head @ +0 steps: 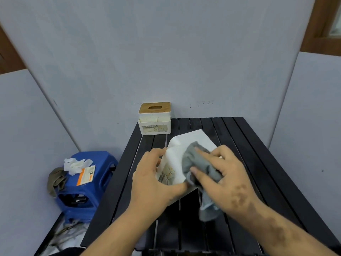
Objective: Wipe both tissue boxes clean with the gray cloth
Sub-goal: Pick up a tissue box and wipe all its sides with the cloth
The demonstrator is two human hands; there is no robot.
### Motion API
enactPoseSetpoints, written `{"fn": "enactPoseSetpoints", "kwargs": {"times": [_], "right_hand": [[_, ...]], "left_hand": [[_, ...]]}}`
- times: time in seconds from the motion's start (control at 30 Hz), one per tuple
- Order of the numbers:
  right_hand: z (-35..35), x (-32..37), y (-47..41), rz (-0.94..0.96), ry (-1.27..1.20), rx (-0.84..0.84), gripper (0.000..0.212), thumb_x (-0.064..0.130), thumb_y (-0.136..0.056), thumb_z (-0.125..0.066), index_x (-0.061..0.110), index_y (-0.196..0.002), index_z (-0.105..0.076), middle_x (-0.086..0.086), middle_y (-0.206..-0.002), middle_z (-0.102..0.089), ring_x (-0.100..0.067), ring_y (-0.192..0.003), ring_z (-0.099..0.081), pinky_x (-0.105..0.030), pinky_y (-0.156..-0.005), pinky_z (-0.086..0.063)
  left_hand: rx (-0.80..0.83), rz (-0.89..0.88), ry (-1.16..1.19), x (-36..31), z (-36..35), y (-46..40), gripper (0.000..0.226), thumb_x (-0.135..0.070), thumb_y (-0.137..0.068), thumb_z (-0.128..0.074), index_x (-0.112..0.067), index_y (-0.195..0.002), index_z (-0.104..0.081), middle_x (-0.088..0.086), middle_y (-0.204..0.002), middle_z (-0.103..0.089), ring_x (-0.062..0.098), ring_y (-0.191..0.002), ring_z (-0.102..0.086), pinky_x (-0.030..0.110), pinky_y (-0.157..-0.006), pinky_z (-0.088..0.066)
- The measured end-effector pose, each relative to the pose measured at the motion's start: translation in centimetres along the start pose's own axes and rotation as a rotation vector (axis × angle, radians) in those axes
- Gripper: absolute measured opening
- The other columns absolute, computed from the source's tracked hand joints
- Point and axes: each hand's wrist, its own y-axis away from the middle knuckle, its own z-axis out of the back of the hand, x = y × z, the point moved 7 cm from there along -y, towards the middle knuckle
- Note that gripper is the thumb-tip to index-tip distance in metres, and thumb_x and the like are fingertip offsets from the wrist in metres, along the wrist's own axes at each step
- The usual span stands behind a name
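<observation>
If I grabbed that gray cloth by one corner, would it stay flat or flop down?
It would probably flop. The gray cloth is bunched in soft folds under the right hand, and its loose end droops off the white tissue box. It looks thin, so likely light too.

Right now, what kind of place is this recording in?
Probably a makeshift recording corner, not a lived-in room: plain gray wall panels enclose a black slatted table, with a blue plastic stool beside it holding scraps. The only props are tissue boxes and a cloth.
</observation>
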Motion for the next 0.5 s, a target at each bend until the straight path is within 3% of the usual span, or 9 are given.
{"fn": "enactPoseSetpoints", "kwargs": {"times": [0.07,0.13,0.2,0.3,0.37,0.43,0.5], "right_hand": [[-0.3,0.1,0.0,0.050,-0.023,0.051,0.043,0.028,-0.078,-0.081,0.029,-0.120,-0.071,0.009,-0.091,-0.051,-0.010,-0.082,-0.061,-0.019,-0.072,-0.054],[1.2,-1.9,-1.1,-0.054,-0.084,0.003,0.035,0.028,-0.079,-0.080,0.034,-0.112,-0.073,0.003,-0.091,-0.052,-0.013,-0.080,-0.062,-0.025,-0.072,-0.056],[3.0,-3.8,-2.0,-0.203,-0.098,-0.074,0.023,0.029,-0.081,-0.078,0.043,-0.098,-0.072,0.001,-0.091,-0.054,-0.012,-0.082,-0.063,-0.013,-0.066,-0.052],[2.9,-4.0,-1.9,-0.269,0.037,-0.092,0.025,0.038,-0.080,-0.076,0.025,-0.101,-0.073,0.003,-0.090,-0.053,-0.008,-0.070,-0.062,-0.008,-0.057,-0.049],[1.7,-1.8,-1.2,-0.165,0.080,-0.042,0.032,0.042,-0.078,-0.077,0.027,-0.106,-0.072,0.008,-0.089,-0.050,-0.008,-0.071,-0.061,-0.016,-0.063,-0.054],[0.6,0.5,-0.8,0.017,0.114,0.026,0.042,0.036,-0.078,-0.079,0.037,-0.118,-0.067,0.010,-0.087,-0.049,-0.007,-0.079,-0.058,-0.013,-0.072,-0.049],[1.2,0.1,-1.4,0.034,0.088,0.016,0.039,0.032,-0.078,-0.080,0.040,-0.114,-0.069,0.005,-0.085,-0.051,-0.008,-0.078,-0.058,-0.010,-0.070,-0.046]], "left_hand": [[0.004,-0.005,0.009,-0.1,0.0,0.1,0.068,-0.066,-0.046,-0.082,-0.054,-0.106,-0.053,-0.021,-0.104,-0.060,-0.001,-0.097,-0.059,0.012,-0.070,-0.049],[0.008,-0.003,0.003,0.1,0.1,0.2,0.068,-0.066,-0.047,-0.085,-0.055,-0.106,-0.053,-0.022,-0.105,-0.060,0.000,-0.100,-0.057,0.016,-0.072,-0.048],[0.018,-0.009,-0.025,0.3,0.0,0.4,0.068,-0.064,-0.049,-0.085,-0.057,-0.108,-0.051,-0.023,-0.108,-0.058,0.000,-0.104,-0.055,0.025,-0.077,-0.052],[0.026,-0.045,-0.062,0.2,-0.1,0.6,0.070,-0.062,-0.052,-0.086,-0.056,-0.111,-0.049,-0.020,-0.110,-0.059,0.004,-0.107,-0.055,0.037,-0.084,-0.056],[0.028,-0.085,-0.061,0.0,-0.1,0.7,0.070,-0.059,-0.053,-0.088,-0.053,-0.112,-0.051,-0.016,-0.108,-0.061,0.010,-0.105,-0.058,0.043,-0.085,-0.054],[0.031,-0.134,-0.075,-0.2,-0.2,0.7,0.070,-0.058,-0.054,-0.089,-0.049,-0.114,-0.052,-0.012,-0.106,-0.062,0.015,-0.103,-0.060,0.045,-0.085,-0.053],[0.035,-0.149,-0.088,-0.3,-0.4,0.7,0.071,-0.059,-0.055,-0.088,-0.046,-0.115,-0.052,-0.011,-0.106,-0.062,0.016,-0.103,-0.059,0.046,-0.086,-0.052]]}}
